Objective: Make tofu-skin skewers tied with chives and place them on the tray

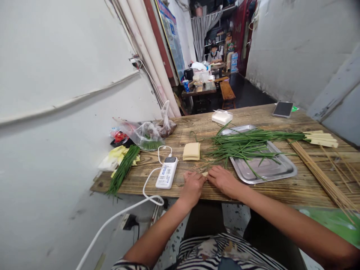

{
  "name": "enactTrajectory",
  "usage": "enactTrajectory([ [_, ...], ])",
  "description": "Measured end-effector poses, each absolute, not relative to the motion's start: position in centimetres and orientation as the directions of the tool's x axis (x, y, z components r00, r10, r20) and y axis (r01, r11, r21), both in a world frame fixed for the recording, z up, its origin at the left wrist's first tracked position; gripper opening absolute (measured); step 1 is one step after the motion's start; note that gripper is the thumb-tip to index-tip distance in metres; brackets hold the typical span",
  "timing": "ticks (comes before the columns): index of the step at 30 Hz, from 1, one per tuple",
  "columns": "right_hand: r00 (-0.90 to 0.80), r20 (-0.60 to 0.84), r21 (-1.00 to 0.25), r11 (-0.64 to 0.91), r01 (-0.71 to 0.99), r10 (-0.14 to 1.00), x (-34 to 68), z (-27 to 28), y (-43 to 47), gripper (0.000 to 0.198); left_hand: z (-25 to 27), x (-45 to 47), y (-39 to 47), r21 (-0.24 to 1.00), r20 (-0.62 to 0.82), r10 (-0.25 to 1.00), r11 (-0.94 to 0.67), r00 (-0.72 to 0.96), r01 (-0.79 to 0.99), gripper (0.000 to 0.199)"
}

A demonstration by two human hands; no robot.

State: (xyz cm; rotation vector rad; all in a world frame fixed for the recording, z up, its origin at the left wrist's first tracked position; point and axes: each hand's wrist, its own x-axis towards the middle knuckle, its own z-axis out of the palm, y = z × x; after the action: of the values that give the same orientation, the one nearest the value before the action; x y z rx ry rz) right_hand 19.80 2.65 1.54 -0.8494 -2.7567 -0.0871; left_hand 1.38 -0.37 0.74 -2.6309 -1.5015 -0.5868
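Observation:
My left hand [192, 184] and my right hand [223, 180] meet at the near edge of the table. Both have curled fingers, closed on a small pale yellow tofu-skin roll [205, 174], one hand at each end. Only its middle shows; my fingers cover the rest. Just beyond them lies a square stack of tofu-skin sheets [191, 151]. To the right, long green chives [242, 144] spread over a metal tray [270, 172]. Several finished-looking pale rolls [322, 138] lie at the far right end of the chives.
Bamboo skewers [317, 172] lie along the right side. A white power bank [167, 173] with a cable sits left of my hands. Farther left are a chive bundle [123, 168] and plastic bags [149, 135]. A tissue box [222, 117] and a phone [282, 109] rest at the back.

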Motion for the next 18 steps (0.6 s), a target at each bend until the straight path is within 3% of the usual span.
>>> enactTrajectory([
  [5,-0.790,0.274,-0.020,0.825,0.565,0.548,19.5,1.2,2.7,0.034,1.2,1.7,-0.4,0.095,0.305,0.841,-0.494,0.447,0.864,0.024],
  [8,-0.797,0.243,-0.039,0.826,0.562,0.553,19.5,1.2,3.4,0.031,0.2,1.9,-1.2,0.007,0.392,0.814,-0.467,0.428,0.884,0.020],
  [13,-0.839,0.201,-0.052,0.861,0.506,0.506,19.5,1.3,4.6,0.021,-1.0,1.7,-1.2,-0.030,0.520,0.738,-0.486,0.429,0.873,0.016],
  [18,-0.826,0.195,-0.015,0.844,0.536,0.529,19.5,1.7,4.7,0.017,0.1,0.5,-0.3,-0.048,0.448,0.719,-0.574,0.531,0.817,0.022],
])
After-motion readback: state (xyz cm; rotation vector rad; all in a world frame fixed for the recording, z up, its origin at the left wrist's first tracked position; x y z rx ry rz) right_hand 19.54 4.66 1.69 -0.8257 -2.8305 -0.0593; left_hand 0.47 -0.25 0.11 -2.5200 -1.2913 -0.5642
